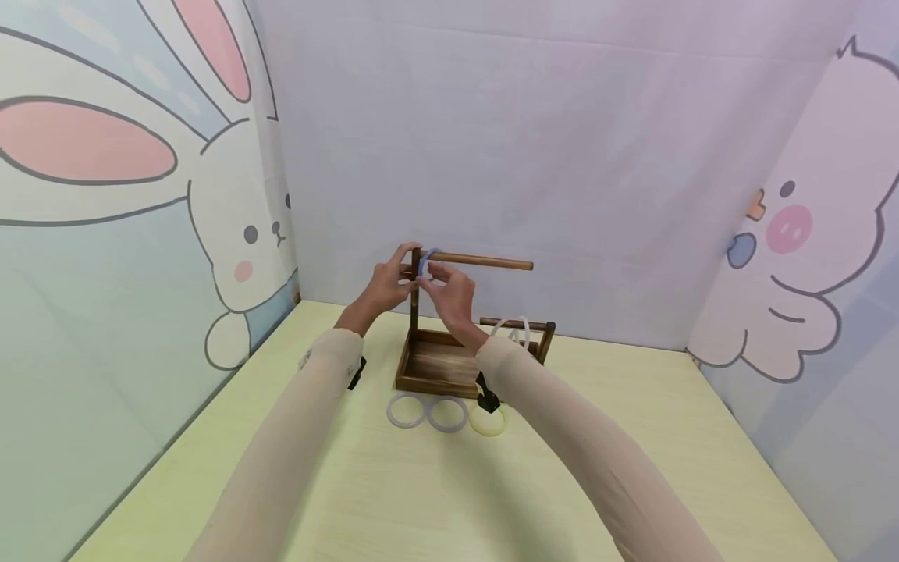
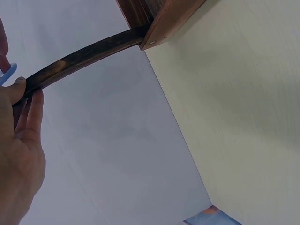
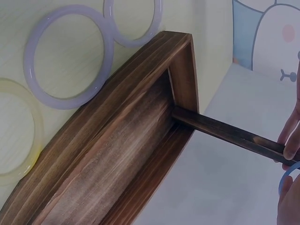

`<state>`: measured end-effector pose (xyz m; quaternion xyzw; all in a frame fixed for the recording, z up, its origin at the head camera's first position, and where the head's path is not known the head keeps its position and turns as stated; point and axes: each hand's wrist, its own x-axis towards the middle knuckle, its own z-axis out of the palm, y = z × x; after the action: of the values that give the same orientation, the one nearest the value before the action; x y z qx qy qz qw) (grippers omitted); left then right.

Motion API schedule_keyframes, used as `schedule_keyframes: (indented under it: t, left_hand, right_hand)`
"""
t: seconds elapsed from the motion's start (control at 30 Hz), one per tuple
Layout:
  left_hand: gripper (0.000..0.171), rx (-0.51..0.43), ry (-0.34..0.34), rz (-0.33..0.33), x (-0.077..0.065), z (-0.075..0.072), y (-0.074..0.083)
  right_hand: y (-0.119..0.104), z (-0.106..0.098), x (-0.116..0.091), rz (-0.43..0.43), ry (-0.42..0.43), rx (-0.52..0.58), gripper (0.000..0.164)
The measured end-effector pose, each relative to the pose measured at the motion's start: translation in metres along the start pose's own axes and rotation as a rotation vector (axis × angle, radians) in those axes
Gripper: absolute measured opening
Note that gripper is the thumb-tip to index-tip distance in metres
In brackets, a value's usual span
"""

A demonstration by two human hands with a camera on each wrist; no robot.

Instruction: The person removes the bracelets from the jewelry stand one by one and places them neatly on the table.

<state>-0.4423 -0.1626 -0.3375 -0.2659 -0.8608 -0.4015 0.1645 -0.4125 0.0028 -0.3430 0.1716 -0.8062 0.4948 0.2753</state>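
A dark wooden bangle stand has an upright post [image 1: 414, 312], a long upper rod [image 1: 485, 260] and a tray base [image 1: 421, 384]. High on the post, my left hand [image 1: 385, 286] grips the wood, thumb on one side and fingers on the other, as the left wrist view shows. A blue bangle [image 1: 423, 261] is around the upper rod close to the post. My right hand [image 1: 453, 297] pinches this bangle near its lower side. Only parts of the blue bangle [image 2: 8, 74] show in the wrist views.
White bangles [image 1: 526, 336] hang on the lower rod [image 1: 539, 325] at the stand's right. In front of the tray, two lavender bangles [image 1: 406, 426] and a yellow bangle [image 1: 488, 434] lie on the pale table [image 1: 379, 499]. A printed cloth backdrop [image 1: 562, 156] rises behind.
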Motion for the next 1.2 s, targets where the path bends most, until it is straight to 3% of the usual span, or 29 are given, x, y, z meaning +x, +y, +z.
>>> schedule_keyframes:
  t: [0.57,1.2]
  left_hand:
    - [0.073,-0.002,-0.004,0.022,0.002,0.0069,0.0009]
    - [0.073,-0.015,-0.014,0.005,0.0026,0.0052,-0.0057]
  right_hand:
    - [-0.0029,0.0051,0.0005,-0.004,0.025,0.03,0.02]
    - [0.0055,-0.002,-0.0062,0.036,0.007,0.109,0.026]
